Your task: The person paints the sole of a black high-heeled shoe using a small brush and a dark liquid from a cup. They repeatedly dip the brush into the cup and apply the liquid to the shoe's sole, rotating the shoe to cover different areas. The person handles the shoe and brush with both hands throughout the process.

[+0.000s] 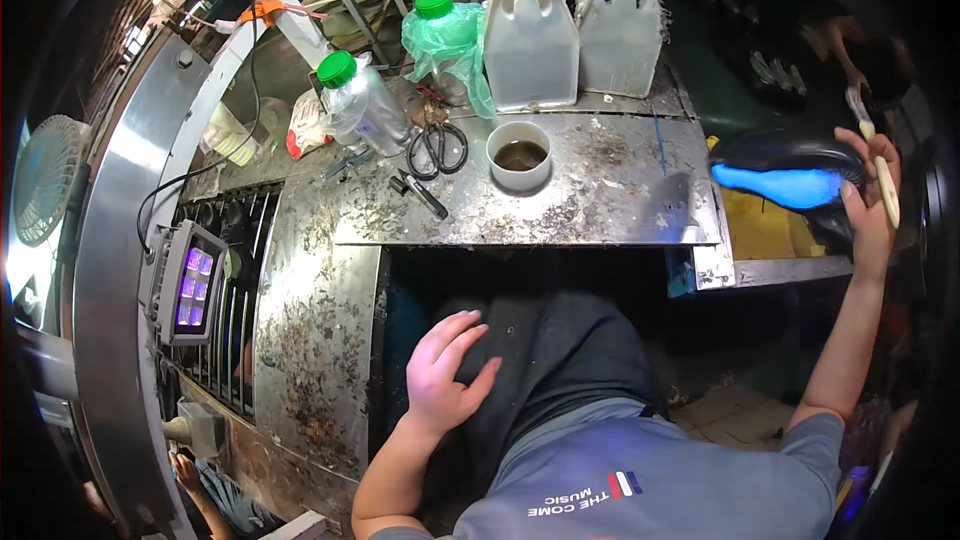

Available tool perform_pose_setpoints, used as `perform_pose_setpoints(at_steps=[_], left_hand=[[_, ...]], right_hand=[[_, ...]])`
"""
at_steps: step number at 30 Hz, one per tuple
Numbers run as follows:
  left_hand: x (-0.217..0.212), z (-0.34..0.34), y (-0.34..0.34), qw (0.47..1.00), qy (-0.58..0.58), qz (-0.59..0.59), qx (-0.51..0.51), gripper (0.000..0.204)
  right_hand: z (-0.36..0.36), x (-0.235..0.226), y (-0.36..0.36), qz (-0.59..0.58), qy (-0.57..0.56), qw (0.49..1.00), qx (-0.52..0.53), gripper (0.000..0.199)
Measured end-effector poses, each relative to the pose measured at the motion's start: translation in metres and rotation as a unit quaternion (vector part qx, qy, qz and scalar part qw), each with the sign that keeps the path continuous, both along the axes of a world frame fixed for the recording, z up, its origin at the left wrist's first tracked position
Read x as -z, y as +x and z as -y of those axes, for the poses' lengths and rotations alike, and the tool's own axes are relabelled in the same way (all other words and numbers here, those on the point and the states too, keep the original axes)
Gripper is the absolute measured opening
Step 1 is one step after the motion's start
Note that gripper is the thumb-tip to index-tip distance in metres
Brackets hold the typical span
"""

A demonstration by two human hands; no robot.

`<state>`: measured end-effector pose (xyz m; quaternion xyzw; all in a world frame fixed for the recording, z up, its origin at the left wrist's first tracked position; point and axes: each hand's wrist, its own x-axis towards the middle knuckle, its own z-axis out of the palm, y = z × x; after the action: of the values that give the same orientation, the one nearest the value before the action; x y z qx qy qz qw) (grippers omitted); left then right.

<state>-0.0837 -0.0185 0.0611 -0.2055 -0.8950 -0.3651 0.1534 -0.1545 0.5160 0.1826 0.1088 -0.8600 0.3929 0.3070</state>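
Note:
Out to the right, my right hand (872,210) has its fingers closed round a brush (886,190) with a pale handle; the head of the brush points away from me. Beside the thumb lies a dark, shoe-like piece with a bright blue surface (785,185). Whether the thumb touches that piece, I cannot tell. My left hand (445,370) hovers over my lap, fingers apart and nothing in it. A white cup (519,158) with dark brown liquid stands on the stained metal bench (600,215).
Black-handled scissors (437,150) and a black marker-like stick (424,195) lie left of the cup. Behind stand two green-capped jars (372,105) (447,35) and two whitish plastic containers (530,40) (618,35). A purple-lit lamp (192,285) is at left. Another person's hand (845,50) shows far right.

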Motion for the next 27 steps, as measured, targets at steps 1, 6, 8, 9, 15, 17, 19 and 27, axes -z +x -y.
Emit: perform_pose_setpoints(at_steps=[1,6,8,9,15,17,19,27], left_hand=[[-0.008,-0.004,-0.006,0.999,0.003,0.01,0.037,0.048],[-0.033,-0.021,-0.03,0.975,0.132,0.083,0.156,0.089],[-0.039,-0.027,-0.039,0.949,0.212,0.131,0.191,0.1],[-0.039,-0.027,-0.047,0.943,0.191,0.157,0.224,0.115],[-0.006,-0.023,-0.042,0.726,0.256,0.517,0.375,0.097],[0.013,-0.016,-0.029,0.685,0.348,0.55,0.327,0.106],[0.04,-0.016,0.001,0.648,0.463,0.551,0.249,0.105],[0.097,0.022,0.071,0.629,0.608,0.464,0.142,0.096]], right_hand=[[0.024,-0.008,0.001,-0.038,0.008,0.999,-0.018,0.069],[0.137,-0.001,-0.017,-0.05,-0.209,0.916,-0.339,0.081],[0.184,0.012,-0.022,0.036,-0.273,0.857,-0.436,0.078],[0.206,0.02,-0.022,0.093,-0.296,0.821,-0.479,0.077],[0.289,0.06,-0.045,0.253,-0.348,0.693,-0.579,0.071],[0.284,0.067,-0.059,0.256,-0.297,0.739,-0.549,0.065],[0.268,0.072,-0.081,0.236,-0.216,0.842,-0.435,0.037],[0.272,0.075,-0.176,0.162,0.149,0.963,-0.156,0.024]])
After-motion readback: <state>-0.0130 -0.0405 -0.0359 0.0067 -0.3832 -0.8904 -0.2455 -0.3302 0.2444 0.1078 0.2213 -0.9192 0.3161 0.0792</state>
